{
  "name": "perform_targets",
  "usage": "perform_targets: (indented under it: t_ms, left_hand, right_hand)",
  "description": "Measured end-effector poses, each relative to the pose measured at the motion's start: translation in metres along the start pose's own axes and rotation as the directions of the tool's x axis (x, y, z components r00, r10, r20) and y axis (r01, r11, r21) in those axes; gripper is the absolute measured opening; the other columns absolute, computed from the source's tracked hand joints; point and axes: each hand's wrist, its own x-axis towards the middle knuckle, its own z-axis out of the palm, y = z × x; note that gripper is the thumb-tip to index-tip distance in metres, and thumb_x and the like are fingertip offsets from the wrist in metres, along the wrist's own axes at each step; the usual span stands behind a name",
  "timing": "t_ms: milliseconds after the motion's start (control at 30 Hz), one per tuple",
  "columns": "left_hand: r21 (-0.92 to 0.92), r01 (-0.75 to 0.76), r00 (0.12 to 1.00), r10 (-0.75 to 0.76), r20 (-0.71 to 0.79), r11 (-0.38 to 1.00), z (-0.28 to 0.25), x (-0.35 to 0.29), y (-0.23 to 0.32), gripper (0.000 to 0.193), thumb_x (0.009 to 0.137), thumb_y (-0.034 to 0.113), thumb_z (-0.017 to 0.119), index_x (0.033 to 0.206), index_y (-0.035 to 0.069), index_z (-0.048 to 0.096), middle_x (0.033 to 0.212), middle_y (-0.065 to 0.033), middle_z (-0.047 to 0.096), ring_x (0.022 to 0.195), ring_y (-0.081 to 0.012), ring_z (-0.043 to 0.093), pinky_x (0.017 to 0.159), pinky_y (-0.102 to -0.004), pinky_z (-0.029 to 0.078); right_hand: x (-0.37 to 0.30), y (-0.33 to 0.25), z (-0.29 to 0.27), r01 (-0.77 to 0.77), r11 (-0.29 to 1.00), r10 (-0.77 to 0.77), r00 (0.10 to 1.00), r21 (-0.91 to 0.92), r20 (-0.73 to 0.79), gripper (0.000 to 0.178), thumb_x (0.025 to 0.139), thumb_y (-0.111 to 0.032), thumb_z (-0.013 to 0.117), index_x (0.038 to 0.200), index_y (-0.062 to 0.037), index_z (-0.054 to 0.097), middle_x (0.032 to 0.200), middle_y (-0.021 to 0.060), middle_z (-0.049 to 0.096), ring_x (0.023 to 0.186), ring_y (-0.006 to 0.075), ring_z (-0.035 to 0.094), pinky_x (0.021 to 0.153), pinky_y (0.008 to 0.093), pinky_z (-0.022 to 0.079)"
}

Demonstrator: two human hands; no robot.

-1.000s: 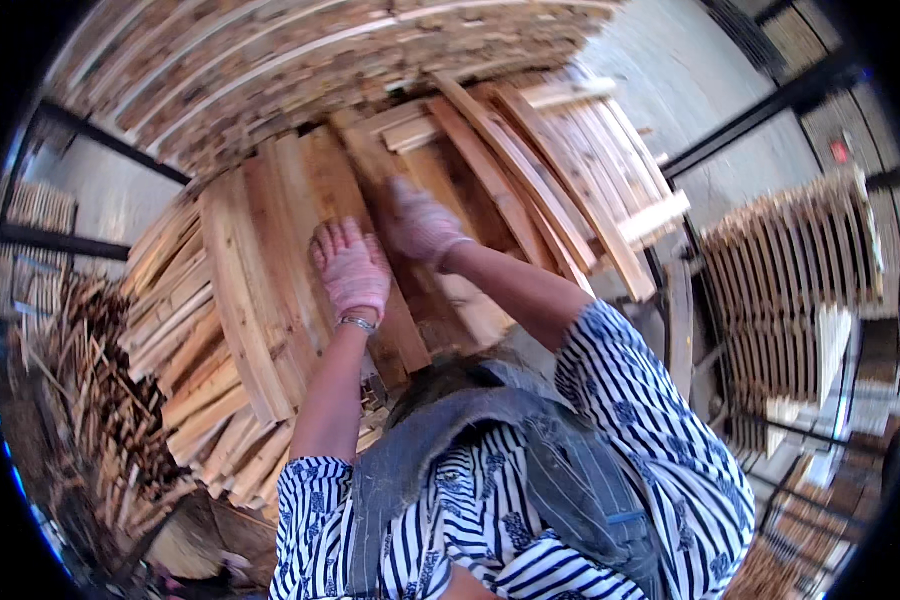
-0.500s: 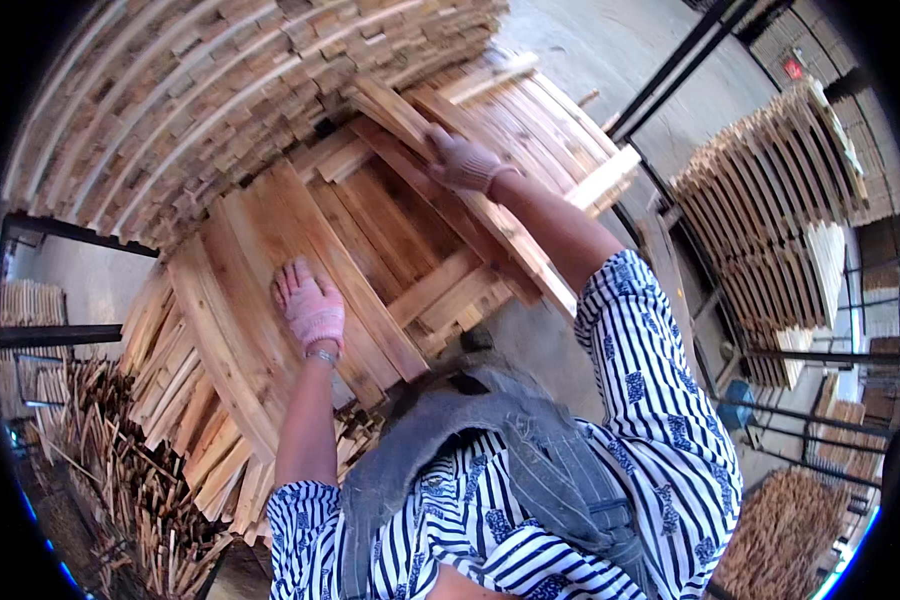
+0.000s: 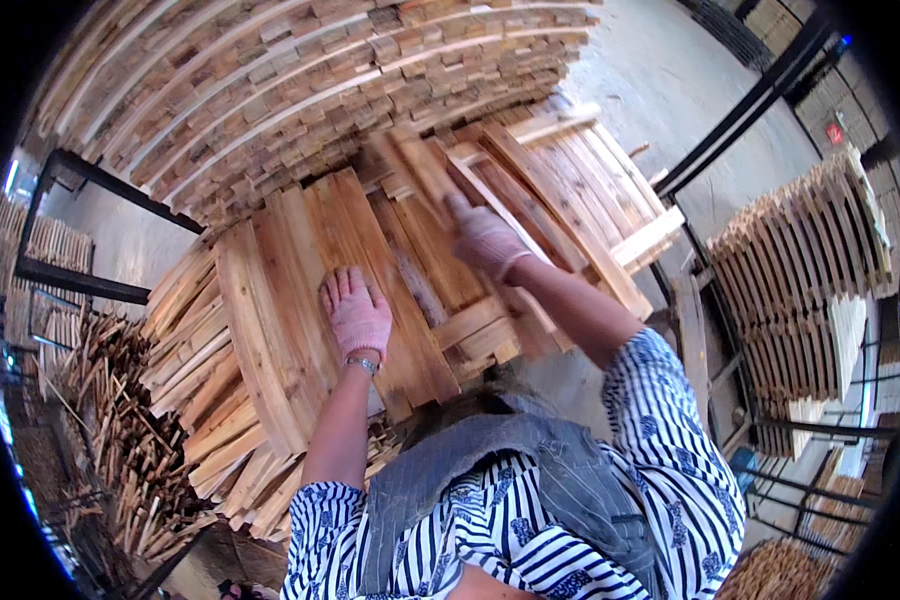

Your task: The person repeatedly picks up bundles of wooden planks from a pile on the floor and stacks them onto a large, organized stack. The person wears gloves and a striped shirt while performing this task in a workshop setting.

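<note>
My left hand, in a pinkish knit glove, lies flat with its fingers apart on a row of wide wooden boards laid side by side. To its right, my gloved right hand grips a wooden board that is smeared by motion and slants from the far stack toward me. Beneath the held board, several planks lie lower in the pile, with a short crosspiece at their near end. Further right, a loose long board rests aslant beside a reddish-brown one.
A tall stack of sawn timber stands across the far side. Thin slats and a heap of dark sticks lie at the left. Black metal bars and another stack stand on the right.
The held board and my right hand have moved left, nearer the row under my left hand. My left hand stays flat on the boards. The whole view has shifted slightly.
</note>
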Motion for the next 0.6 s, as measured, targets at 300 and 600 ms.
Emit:
perform_targets:
  t_ms: [300,600]
  left_hand:
    - [0.05,-0.064,0.997,0.066,-0.027,0.997,0.003,-0.001,0.001,0.047,0.093,0.032,0.054,0.131,0.005,0.055,0.14,-0.0175,0.051,0.137,-0.037,0.039,0.119,-0.0498,0.024]
    - [0.091,-0.074,0.997,0.071,0.032,0.993,0.006,-0.003,-0.005,0.047,0.095,0.033,0.052,0.135,0.008,0.053,0.144,-0.0165,0.049,0.14,-0.0357,0.037,0.119,-0.0503,0.025]
  right_hand:
    - [0.002,-0.022,0.059,0.199,0.926,-0.268,0.944,0.32,0.19,0.061,0.089,-0.04,0.065,0.137,-0.0083,0.045,0.131,0.0301,0.055,0.111,0.0472,0.062,0.095,0.0531,0.05]
    - [-0.072,0.121,0.0,-0.192,0.981,0.192,0.981,0.009,-0.035,0.066,0.099,-0.05,0.05,0.152,-0.0152,0.033,0.13,0.0271,0.058,0.118,0.0448,0.059,0.099,0.0496,0.047]
